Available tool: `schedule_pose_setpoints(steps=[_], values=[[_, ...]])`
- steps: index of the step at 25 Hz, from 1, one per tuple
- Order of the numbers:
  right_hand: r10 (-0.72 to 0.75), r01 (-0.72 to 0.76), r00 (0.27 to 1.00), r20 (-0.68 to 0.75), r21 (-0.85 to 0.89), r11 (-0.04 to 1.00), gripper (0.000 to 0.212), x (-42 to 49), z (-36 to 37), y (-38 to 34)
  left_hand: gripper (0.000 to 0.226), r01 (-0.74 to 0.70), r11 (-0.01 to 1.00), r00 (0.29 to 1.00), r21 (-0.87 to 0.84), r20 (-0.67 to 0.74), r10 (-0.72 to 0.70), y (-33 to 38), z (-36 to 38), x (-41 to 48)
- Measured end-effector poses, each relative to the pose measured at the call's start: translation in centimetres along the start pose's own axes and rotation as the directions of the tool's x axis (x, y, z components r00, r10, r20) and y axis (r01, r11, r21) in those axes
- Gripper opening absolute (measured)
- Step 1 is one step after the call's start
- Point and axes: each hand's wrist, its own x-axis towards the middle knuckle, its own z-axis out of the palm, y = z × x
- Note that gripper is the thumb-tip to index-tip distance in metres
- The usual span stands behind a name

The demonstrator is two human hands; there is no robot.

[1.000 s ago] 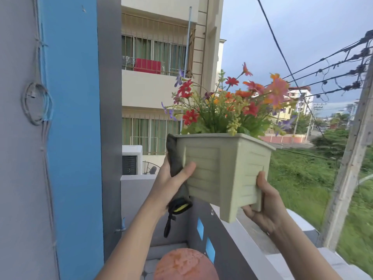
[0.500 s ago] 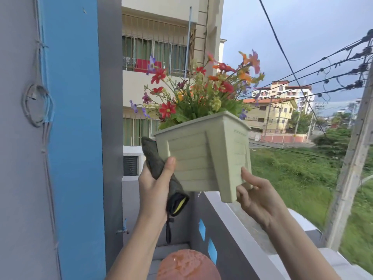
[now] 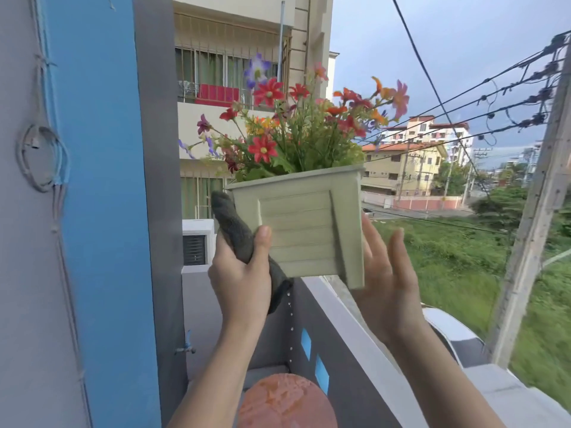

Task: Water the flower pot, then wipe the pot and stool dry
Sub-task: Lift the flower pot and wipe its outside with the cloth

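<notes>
Balcony, open air, grey sky overhead; blue wall panel [image 3: 102, 211] to your left, grey parapet [image 3: 346, 329] running ahead on the right, with an apartment block [image 3: 234, 72] across the gap and power lines [image 3: 463, 97] strung to a utility pole [image 3: 534, 227] over a grassy lot [image 3: 448, 267]. You hold the flower pot [image 3: 309, 233] up in the air at about chest height, above the parapet and tilted slightly, its rim higher on the right. It is a pale green square planter with slatted sides, full of red, orange, pink and purple flowers [image 3: 293, 128]. Your left hand [image 3: 244, 279] grips a dark grey cloth [image 3: 234, 233] wrapped against the pot's left side, thumb laid across the cloth and onto the front face. Your right hand [image 3: 386, 273] sits at the pot's lower right corner, fingers straight and spread, palm toward the pot; motion blur and the pot's corner hide the exact contact. A thin line of water drops [image 3: 289, 307] hangs in the air below the cloth's lower end. Directly below, at the bottom edge of the view, the round reddish stool [image 3: 287, 403] shows its mottled top. A small tap [image 3: 185, 347] sticks out low on the grey wall beside the blue panel.
</notes>
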Motion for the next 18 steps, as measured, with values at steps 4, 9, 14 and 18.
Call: schedule_pose_setpoints(steps=[4, 9, 14, 18], values=[[0.025, -0.033, 0.999, -0.038, -0.224, 0.974, 0.092, 0.3, 0.2, 0.2, 0.041, -0.101, 0.976, 0.994, 0.191, -0.025, 0.108, 0.9, 1.2, -1.3], [-0.09, 0.056, 0.979, -0.183, -0.184, 0.981, 0.058, 0.7, 0.1, 0.9, 0.064, -0.264, 0.903, 0.964, 0.339, 0.054, 0.262, 0.8, 1.9, -2.0], [-0.123, 0.108, 0.981, -0.15, -0.104, 0.989, 0.048, 0.5, 0.2, 0.4, 0.043, -0.529, 0.609, 0.845, 0.591, 0.3, 0.442, 0.1, 1.7, -3.8], [-0.114, 0.107, 0.983, -0.144, -0.054, 0.993, 0.069, 0.9, -0.2, -0.1, 0.035, -0.705, 0.344, 0.677, 0.62, 0.444, 0.587, -2.3, 0.9, -4.1]])
